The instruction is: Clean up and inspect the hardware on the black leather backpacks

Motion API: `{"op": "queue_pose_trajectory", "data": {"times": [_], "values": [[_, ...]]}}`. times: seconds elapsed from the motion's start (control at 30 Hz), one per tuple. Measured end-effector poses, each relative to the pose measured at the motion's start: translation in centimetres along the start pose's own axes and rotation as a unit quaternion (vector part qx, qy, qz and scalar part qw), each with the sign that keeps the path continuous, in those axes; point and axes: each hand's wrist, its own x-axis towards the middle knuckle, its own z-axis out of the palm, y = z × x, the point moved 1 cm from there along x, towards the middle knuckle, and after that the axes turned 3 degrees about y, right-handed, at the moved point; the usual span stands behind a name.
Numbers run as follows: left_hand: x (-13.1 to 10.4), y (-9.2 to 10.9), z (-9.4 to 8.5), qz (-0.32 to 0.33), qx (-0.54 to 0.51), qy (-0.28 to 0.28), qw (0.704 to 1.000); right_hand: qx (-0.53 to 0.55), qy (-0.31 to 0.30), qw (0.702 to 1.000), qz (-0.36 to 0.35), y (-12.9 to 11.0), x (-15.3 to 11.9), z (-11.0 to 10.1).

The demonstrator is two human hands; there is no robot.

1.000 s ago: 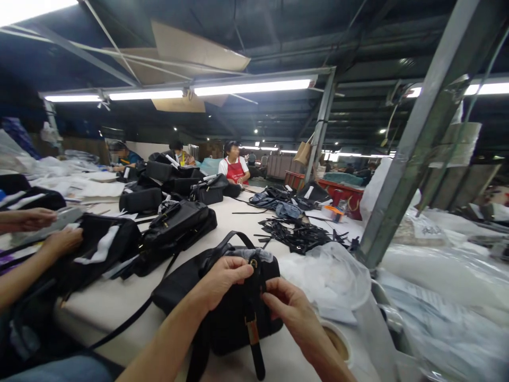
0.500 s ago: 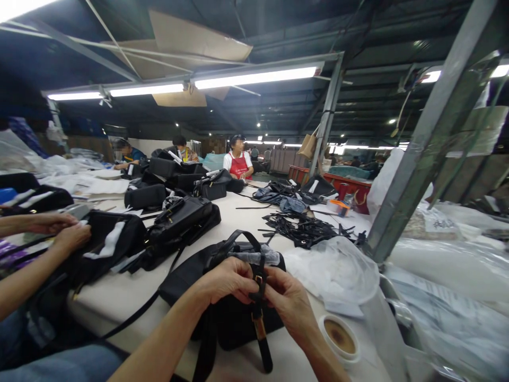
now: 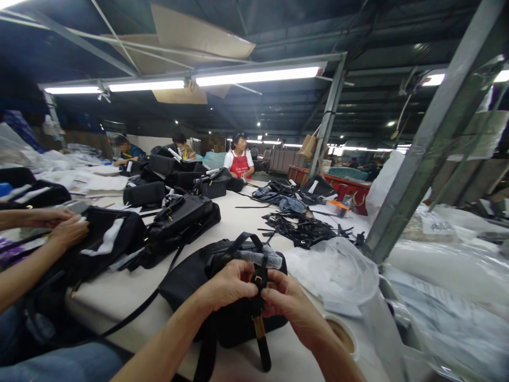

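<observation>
At the near edge of the surface point(image 3: 234, 212) sits a black bag point(image 3: 238, 326); above its front, the left hand point(image 3: 233, 286) and right hand point(image 3: 288, 300) each have their grip pinched on a black strap point(image 3: 257, 305) beside its gold-coloured fitting point(image 3: 259, 279). Left along that edge, a co-worker's hands point(image 3: 70, 232) touch another black bag point(image 3: 133, 233). Toward the right edge lies crumpled clear plastic point(image 3: 338, 270), then black strips point(image 3: 302, 228); a red-aproned person point(image 3: 239, 163) is at the far edge.
</observation>
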Motion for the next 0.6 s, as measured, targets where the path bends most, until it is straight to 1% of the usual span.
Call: {"op": "queue_pose_trajectory", "data": {"times": [0.07, 0.13, 0.2, 0.27, 0.37, 0.47, 0.6], "values": [[-0.2, 0.0, 0.4, 0.021, 0.033, 0.016, 0.999, 0.033, -0.006, 0.999, 0.018, 0.3, 0.1, 0.0], [-0.5, 0.1, 0.8, 0.051, 0.114, 0.051, 0.991, 0.075, 0.004, 0.997, 0.026, 0.6, 0.1, 0.0], [-0.8, 0.1, 1.1, 0.075, 0.203, 0.101, 0.971, 0.115, 0.03, 0.993, 0.021, 1.1, 0.1, 0.1], [-1.0, -0.1, 1.5, 0.075, 0.233, 0.138, 0.96, 0.134, 0.06, 0.989, 0.01, 1.5, -0.1, 0.3], [-0.9, -0.6, 1.8, 0.058, 0.2, 0.157, 0.966, 0.12, 0.118, 0.986, -0.009, 2.1, -0.5, 0.7], [-0.5, -1.1, 1.9, 0.062, 0.149, 0.17, 0.972, 0.11, 0.164, 0.98, -0.018, 2.4, -0.8, 1.0], [0.0, -1.3, 1.8, 0.081, 0.064, 0.16, 0.982, 0.11, 0.178, 0.977, -0.042, 2.3, -1.1, 1.2]]}}
